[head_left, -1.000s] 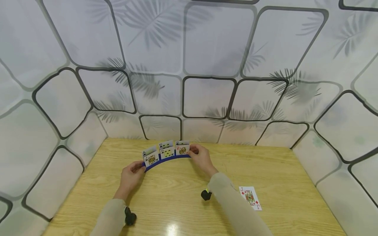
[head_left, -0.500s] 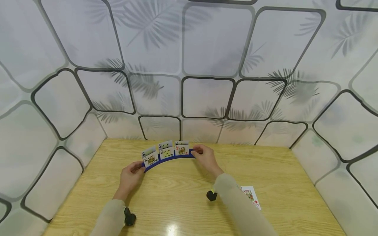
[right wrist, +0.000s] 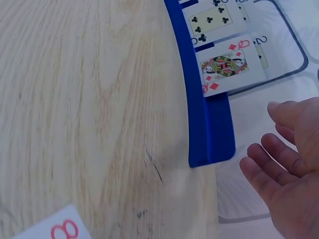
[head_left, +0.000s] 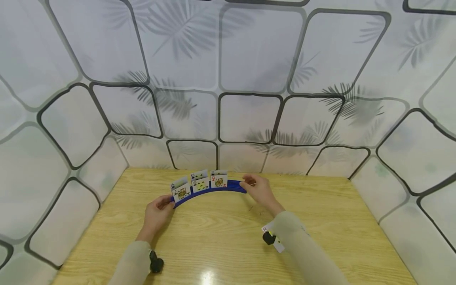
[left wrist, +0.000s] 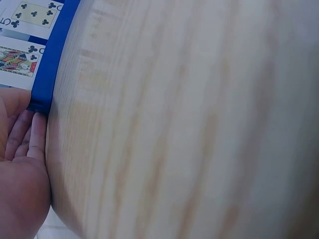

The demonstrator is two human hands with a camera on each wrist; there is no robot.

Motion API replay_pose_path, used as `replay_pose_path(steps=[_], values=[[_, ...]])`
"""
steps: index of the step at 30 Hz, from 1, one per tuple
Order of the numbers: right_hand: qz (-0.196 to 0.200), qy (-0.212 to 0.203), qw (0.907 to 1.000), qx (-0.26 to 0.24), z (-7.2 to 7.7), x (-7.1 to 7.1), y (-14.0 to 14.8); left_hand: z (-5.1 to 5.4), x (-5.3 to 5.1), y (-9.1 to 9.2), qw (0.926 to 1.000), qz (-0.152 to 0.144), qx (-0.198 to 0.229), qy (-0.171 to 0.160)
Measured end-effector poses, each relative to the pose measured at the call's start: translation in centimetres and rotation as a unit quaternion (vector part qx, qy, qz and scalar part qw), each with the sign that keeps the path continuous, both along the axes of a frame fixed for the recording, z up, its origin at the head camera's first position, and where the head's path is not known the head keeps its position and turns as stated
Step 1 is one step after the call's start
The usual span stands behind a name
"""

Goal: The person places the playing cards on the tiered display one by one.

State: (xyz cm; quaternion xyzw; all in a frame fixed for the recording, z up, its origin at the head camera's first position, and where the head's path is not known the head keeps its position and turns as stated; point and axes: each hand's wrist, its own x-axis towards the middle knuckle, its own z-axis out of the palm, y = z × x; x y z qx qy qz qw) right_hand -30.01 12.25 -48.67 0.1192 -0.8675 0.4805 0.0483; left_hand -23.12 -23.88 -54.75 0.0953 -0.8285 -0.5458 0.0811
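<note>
A curved blue card holder (head_left: 236,186) stands on the table with playing cards in pairs, one behind another. In front are a jack of clubs (left wrist: 20,63), a five of clubs (head_left: 201,185) and a queen of diamonds (right wrist: 225,64). My left hand (head_left: 156,213) pinches the holder's left end between thumb and fingers. At the bare right end is my right hand (head_left: 261,194). Its fingers are loosely bent and hold nothing; the right wrist view has them apart from the holder (right wrist: 219,134).
On the wooden table (head_left: 210,237), a card with a red 8 (right wrist: 65,230) lies face up, partly hidden by the right sleeve (head_left: 303,241) and wrist camera (head_left: 268,238). A patterned fabric wall (head_left: 242,158) closes off the back and sides.
My right hand has moved right from beside the queen of diamonds to the holder's end, baring that stretch. The right sleeve now covers most of the jack of diamonds; the red 8 shows. My left hand stays.
</note>
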Motion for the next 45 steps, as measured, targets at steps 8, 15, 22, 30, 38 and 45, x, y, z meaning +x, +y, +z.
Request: replay_pose_path(steps=[8, 15, 22, 30, 38, 45], values=[[-0.001, 0.014, 0.9999, -0.001, 0.1, 0.3, 2.5, -0.2, -0.1, -0.4, 1.0000, -0.005, 0.002, 0.002], [-0.008, 0.026, 0.9994, 0.022, 0.0, 1.1, 4.7, -0.3, -0.1, -0.3, 1.0000, -0.002, 0.000, -0.001], [-0.019, 0.022, 0.9986, 0.045, -0.6, 2.6, 7.5, -0.2, -0.1, -0.2, 1.0000, -0.003, -0.003, 0.005], [-0.042, 0.023, 0.9967, 0.066, -1.1, 4.5, 10.6, -0.2, -0.1, -0.2, 1.0000, -0.004, -0.006, 0.002], [-0.055, 0.021, 0.9944, 0.088, -1.6, 7.1, 13.4, -0.1, 0.0, -0.1, 1.0000, -0.002, 0.000, 0.002], [-0.073, -0.007, 0.9922, 0.100, -2.3, 8.8, 15.0, -0.1, 0.0, -0.2, 1.0000, -0.006, -0.001, 0.001]])
